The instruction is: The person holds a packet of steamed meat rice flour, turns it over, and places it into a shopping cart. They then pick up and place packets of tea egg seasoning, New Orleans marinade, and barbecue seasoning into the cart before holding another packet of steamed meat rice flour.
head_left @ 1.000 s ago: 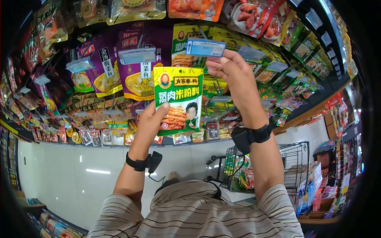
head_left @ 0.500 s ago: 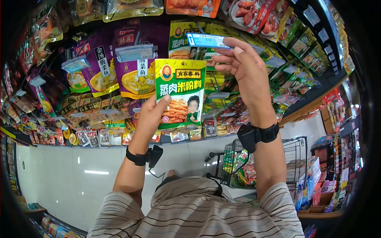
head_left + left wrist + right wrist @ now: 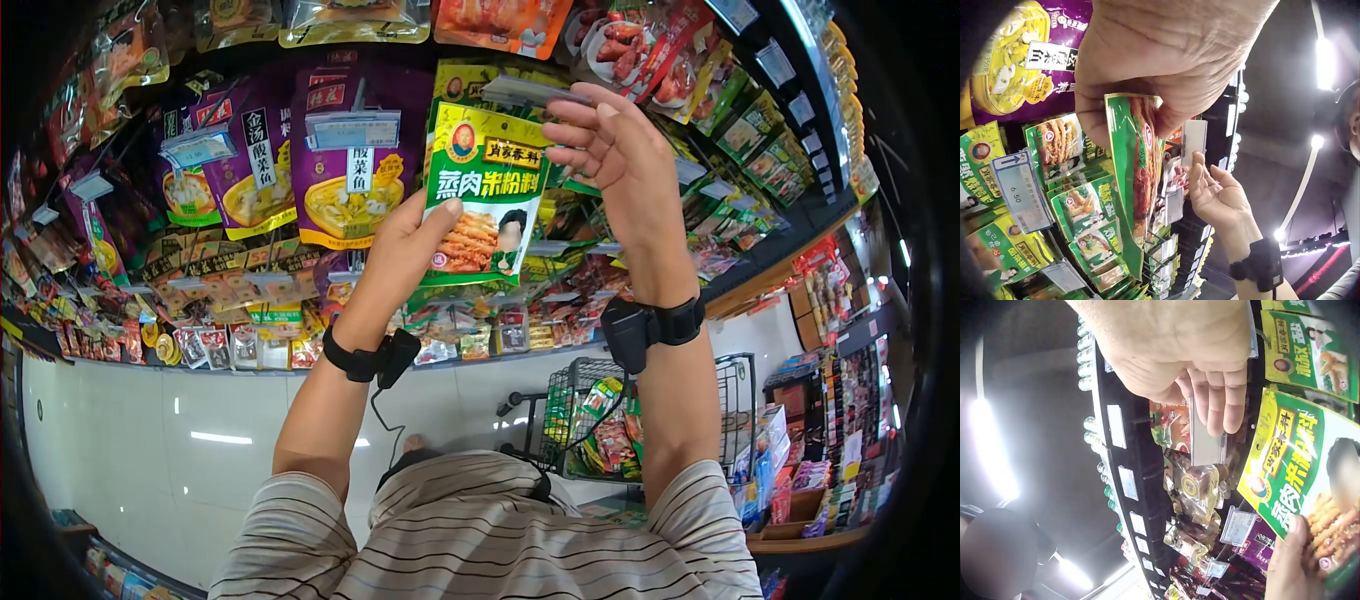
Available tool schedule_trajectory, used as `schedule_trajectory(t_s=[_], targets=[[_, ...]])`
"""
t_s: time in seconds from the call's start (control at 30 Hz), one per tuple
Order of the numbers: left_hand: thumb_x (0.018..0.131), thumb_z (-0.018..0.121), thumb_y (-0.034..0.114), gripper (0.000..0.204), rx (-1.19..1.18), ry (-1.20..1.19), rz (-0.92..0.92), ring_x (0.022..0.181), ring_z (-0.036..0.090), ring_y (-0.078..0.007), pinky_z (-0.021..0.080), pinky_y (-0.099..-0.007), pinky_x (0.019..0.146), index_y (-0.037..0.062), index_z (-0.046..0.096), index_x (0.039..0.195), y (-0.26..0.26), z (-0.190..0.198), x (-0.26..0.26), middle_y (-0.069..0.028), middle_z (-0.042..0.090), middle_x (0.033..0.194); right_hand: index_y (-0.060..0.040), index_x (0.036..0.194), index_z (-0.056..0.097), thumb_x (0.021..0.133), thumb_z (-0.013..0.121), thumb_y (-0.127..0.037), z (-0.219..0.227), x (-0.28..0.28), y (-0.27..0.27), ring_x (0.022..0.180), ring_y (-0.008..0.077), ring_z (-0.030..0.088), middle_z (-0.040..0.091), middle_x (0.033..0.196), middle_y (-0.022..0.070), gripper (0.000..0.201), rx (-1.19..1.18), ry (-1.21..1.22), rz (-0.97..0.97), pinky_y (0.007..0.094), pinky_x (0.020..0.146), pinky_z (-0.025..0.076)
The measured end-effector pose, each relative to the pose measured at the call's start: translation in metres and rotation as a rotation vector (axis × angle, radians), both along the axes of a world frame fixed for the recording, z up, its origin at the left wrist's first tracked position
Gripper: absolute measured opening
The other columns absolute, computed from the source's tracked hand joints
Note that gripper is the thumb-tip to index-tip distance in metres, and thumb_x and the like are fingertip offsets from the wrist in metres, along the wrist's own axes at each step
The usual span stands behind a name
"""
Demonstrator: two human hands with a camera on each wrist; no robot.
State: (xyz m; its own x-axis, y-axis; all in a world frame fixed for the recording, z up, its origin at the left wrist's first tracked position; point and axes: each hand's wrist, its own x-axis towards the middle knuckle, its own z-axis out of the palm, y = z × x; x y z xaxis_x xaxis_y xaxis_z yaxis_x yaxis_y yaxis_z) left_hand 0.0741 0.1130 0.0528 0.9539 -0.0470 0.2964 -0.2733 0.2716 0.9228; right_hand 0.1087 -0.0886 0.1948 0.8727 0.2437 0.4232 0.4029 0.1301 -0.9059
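My left hand (image 3: 400,245) grips a yellow-green seasoning packet (image 3: 485,190) by its lower left side, thumb on the printed front. The packet overlaps the lower part of a similar hanging packet (image 3: 452,76). A price tag (image 3: 522,90), seen nearly edge-on, is tilted up above it. At the tag's right end is my right hand (image 3: 635,180), its fingers loosely extended; contact with the tag is unclear. In the right wrist view, those fingers (image 3: 1215,400) lie beside the pale tag (image 3: 1207,440). The left wrist view shows the held packet (image 3: 1135,169) side-on.
Purple fish-seasoning bags (image 3: 350,190) hang to the left, with their own tags. More green packets (image 3: 765,140) hang at the right. Below the shelf, a wire cart (image 3: 565,400) holding several packets stands on the pale floor (image 3: 200,480).
My left hand has moved the packet up and right, closer to the hanging green packets. The tag has tilted up, from face-on to nearly edge-on, with my right hand beside it.
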Motion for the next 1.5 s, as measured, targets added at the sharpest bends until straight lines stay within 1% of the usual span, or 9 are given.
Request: schedule_trajectory(t_s=[0.03,0.23,0.43,0.6,0.83,0.93,1.23,1.43,1.5], targets=[[0.102,0.058,0.027,0.036,0.015,0.003,-0.009,0.100,0.060,-0.0068,0.048,-0.0233,0.087,0.0014,0.060,0.127,0.000,0.002,0.002,-0.0026,0.066,0.115,0.0057,0.128,0.055,0.101,0.048,-0.020,0.000,0.001,-0.001,0.100,0.0265,0.070,0.067,0.117,0.0215,0.037,0.004,-0.001,0.005,0.0361,0.084,0.058],[0.102,0.058,0.027,0.035,-0.070,0.025,-0.054,0.099,0.060,-0.0062,0.049,-0.0242,0.087,0.0015,0.061,0.126,-0.006,0.001,0.018,-0.0023,0.067,0.114,0.0064,0.127,0.054,0.101,0.049,-0.020,0.001,-0.002,-0.001,0.098,0.0271,0.070,0.067,0.116,0.0221,0.037,0.011,0.000,0.018,0.0367,0.084,0.058],[0.102,0.058,0.026,0.034,-0.059,-0.004,-0.005,0.098,0.061,-0.0060,0.049,-0.0233,0.086,0.0019,0.061,0.125,-0.008,0.000,0.028,-0.0015,0.067,0.112,0.0069,0.128,0.053,0.101,0.048,-0.019,-0.002,-0.001,-0.003,0.099,0.0271,0.070,0.066,0.116,0.0222,0.037,0.021,0.002,0.029,0.0363,0.084,0.058],[0.103,0.056,0.025,0.035,-0.088,-0.020,-0.017,0.098,0.061,-0.0079,0.050,-0.0248,0.086,-0.0002,0.061,0.127,-0.010,-0.005,0.033,-0.0031,0.068,0.111,0.0069,0.128,0.053,0.101,0.049,-0.019,-0.002,-0.003,-0.002,0.100,0.0267,0.070,0.066,0.116,0.0220,0.037,0.020,0.003,0.022,0.0359,0.084,0.058],[0.102,0.056,0.024,0.035,-0.118,-0.014,-0.025,0.098,0.061,-0.0080,0.050,-0.0259,0.086,-0.0005,0.061,0.127,-0.013,0.000,0.034,-0.0036,0.068,0.112,0.0066,0.127,0.054,0.101,0.049,-0.019,-0.002,-0.004,-0.001,0.099,0.0262,0.070,0.066,0.116,0.0215,0.037,0.018,0.008,0.018,0.0355,0.084,0.058],[0.102,0.055,0.023,0.034,-0.076,0.012,-0.010,0.097,0.061,-0.0084,0.050,-0.0262,0.087,-0.0008,0.061,0.126,-0.012,0.003,0.033,-0.0042,0.068,0.112,0.0065,0.127,0.054,0.101,0.049,-0.019,-0.004,-0.003,0.000,0.099,0.0261,0.070,0.066,0.116,0.0215,0.037,0.016,0.001,0.013,0.0355,0.084,0.058],[0.102,0.055,0.023,0.033,-0.113,-0.002,-0.043,0.097,0.061,-0.0089,0.049,-0.0263,0.087,-0.0018,0.061,0.124,-0.012,-0.004,0.041,-0.0043,0.068,0.111,0.0063,0.127,0.053,0.101,0.049,-0.020,-0.004,-0.005,0.000,0.100,0.0269,0.070,0.066,0.117,0.0222,0.037,0.009,0.000,0.013,0.0363,0.085,0.058],[0.102,0.054,0.023,0.034,-0.108,-0.033,-0.025,0.097,0.061,-0.0091,0.049,-0.0263,0.088,-0.0018,0.061,0.124,-0.013,-0.003,0.040,-0.0044,0.068,0.111,0.0056,0.127,0.054,0.101,0.049,-0.019,-0.005,-0.005,0.001,0.101,0.0269,0.070,0.066,0.118,0.0219,0.036,0.024,0.009,0.018,0.0363,0.084,0.058],[0.102,0.054,0.023,0.034,-0.118,-0.005,-0.018,0.097,0.061,-0.0091,0.049,-0.0263,0.087,-0.0021,0.061,0.123,-0.013,0.000,0.037,-0.0046,0.068,0.111,0.0052,0.127,0.054,0.101,0.049,-0.019,-0.005,-0.005,-0.001,0.101,0.0269,0.070,0.066,0.118,0.0217,0.035,0.024,0.017,0.020,0.0362,0.084,0.058]])
